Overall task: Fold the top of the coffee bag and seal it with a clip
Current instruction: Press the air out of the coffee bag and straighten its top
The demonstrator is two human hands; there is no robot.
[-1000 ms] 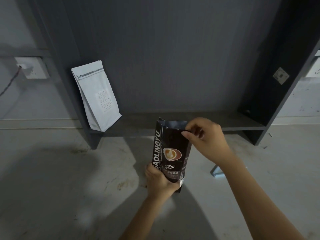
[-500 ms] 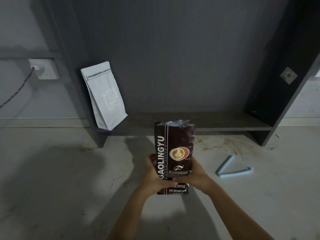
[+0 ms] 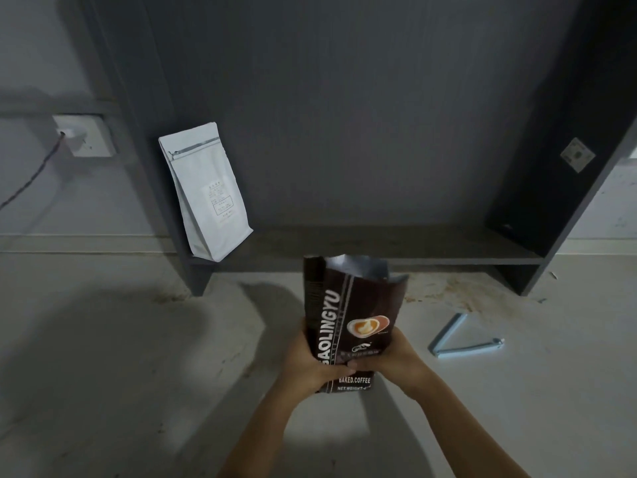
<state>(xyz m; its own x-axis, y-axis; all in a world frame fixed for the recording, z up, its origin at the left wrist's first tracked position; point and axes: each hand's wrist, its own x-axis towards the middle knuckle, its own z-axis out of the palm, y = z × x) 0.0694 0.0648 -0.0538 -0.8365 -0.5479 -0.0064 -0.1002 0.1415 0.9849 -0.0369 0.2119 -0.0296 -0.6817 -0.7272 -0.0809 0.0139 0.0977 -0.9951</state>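
Both hands grip the coffee bag low on its body, left hand and right hand each wrapped shut round a side, likely to steady it upright and leave the open foil top free for folding. Forearms converge from near; bag sits centre over the floor, clip lying open, apart at right.

Pale grey concrete floor and a low dark grey shelf board, each carrying items.

At two o'clock on the floor lies a light blue plastic sealing clip, sprung open in a V, near a brown stain. At eleven o'clock, a white zip-top pouch stands at the shelf board's left end, tilted.
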